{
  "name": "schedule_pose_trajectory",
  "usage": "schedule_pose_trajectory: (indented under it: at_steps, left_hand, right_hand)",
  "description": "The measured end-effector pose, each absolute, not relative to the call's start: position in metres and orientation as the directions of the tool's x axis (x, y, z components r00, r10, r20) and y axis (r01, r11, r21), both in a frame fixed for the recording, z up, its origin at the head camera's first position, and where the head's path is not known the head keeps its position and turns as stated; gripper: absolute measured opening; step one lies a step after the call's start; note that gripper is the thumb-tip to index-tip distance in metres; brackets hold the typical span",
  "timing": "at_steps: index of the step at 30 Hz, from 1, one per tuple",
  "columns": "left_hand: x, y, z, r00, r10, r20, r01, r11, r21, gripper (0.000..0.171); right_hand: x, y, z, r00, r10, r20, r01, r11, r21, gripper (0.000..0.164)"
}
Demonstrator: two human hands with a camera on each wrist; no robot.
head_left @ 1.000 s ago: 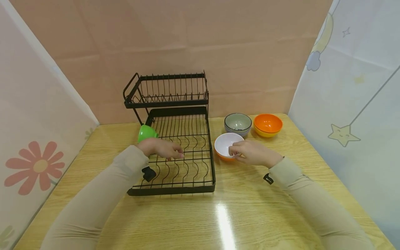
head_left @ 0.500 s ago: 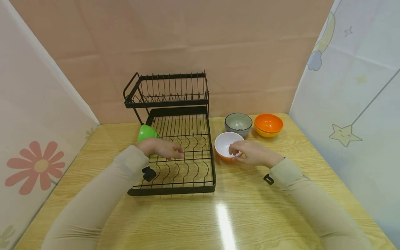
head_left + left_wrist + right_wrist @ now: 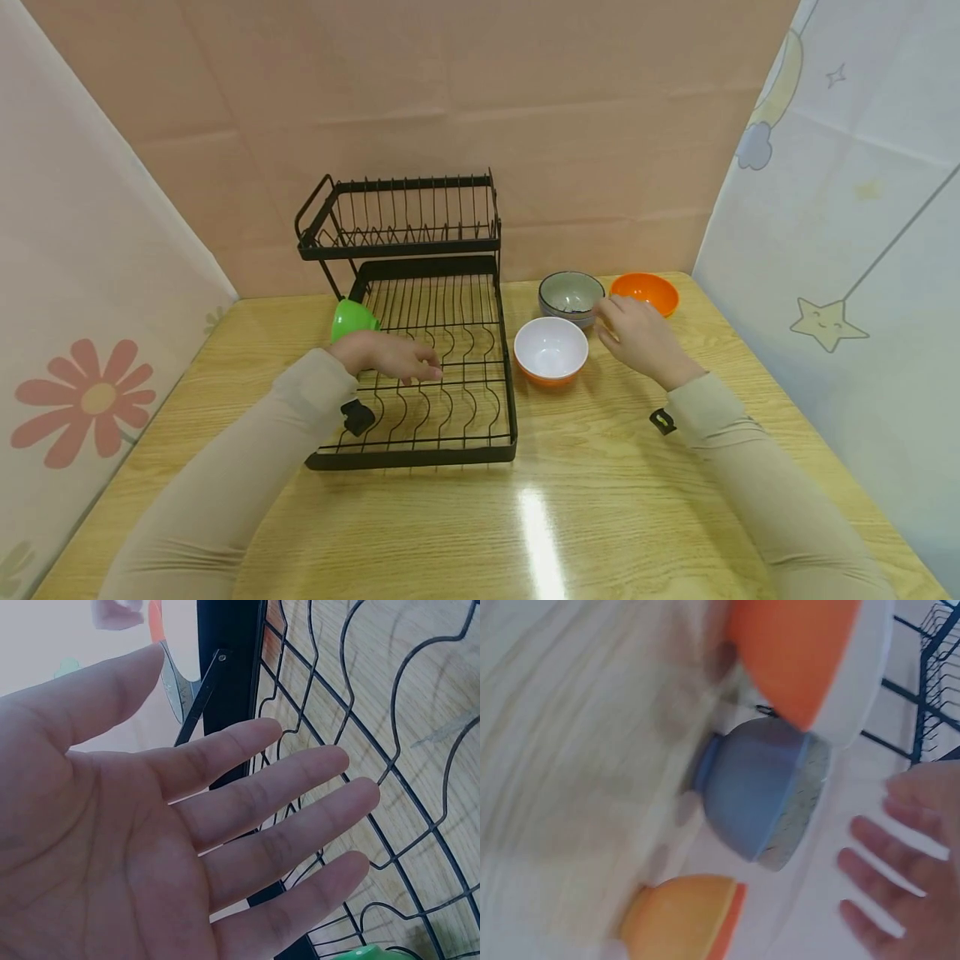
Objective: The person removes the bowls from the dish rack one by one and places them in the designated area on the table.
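My left hand [image 3: 386, 357] hovers above the lower tier of the black dish rack [image 3: 412, 457], fingers extended and nothing held, as the left wrist view shows. A green bowl [image 3: 349, 318] leans on its side at the rack's left edge, partly behind that hand. My right hand [image 3: 641, 337] is off the table with its fingers spread, close to the grey bowl [image 3: 572, 292] nested in a bluish bowl [image 3: 746, 784]. Left of it sits a bowl, white inside and orange outside [image 3: 551, 350]. Behind it an orange bowl [image 3: 647, 287] rests in a yellow bowl [image 3: 671, 915].
The rack's upper tier [image 3: 401, 248] rises at the back with upright wire dividers. Everything stands on a wooden table [image 3: 420, 533]. A peach cloth [image 3: 585, 125] hangs behind, and patterned cloths flank both sides.
My right hand has left the white-and-orange bowl and moved back and right, toward the grey and orange bowls, its fingers spreading. The left hand has stayed still.
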State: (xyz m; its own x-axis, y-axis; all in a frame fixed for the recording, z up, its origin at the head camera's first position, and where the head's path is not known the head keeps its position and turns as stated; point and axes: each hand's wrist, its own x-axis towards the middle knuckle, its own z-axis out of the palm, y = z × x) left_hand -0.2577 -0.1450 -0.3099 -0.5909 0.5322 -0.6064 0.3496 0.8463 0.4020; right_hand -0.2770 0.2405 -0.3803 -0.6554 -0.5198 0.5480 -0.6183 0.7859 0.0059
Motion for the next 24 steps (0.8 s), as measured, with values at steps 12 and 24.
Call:
schedule_pose_trajectory:
  at_steps: [12,24]
  left_hand:
    - [-0.256,-0.146,-0.308,-0.591,0.538,-0.601,0.347,0.842,0.413,0.042]
    - [-0.261,-0.164,-0.302,-0.775,0.507,-0.376,0.357,0.843,0.402,0.045]
  right_hand:
    - [-0.274,0.258,-0.393,-0.877,-0.481,0.006,-0.478,0.871,-0.111,0.011]
    - [-0.277,0.259,-0.397,-0.872,-0.488,-0.026,-0.476,0.86,-0.185,0.004]
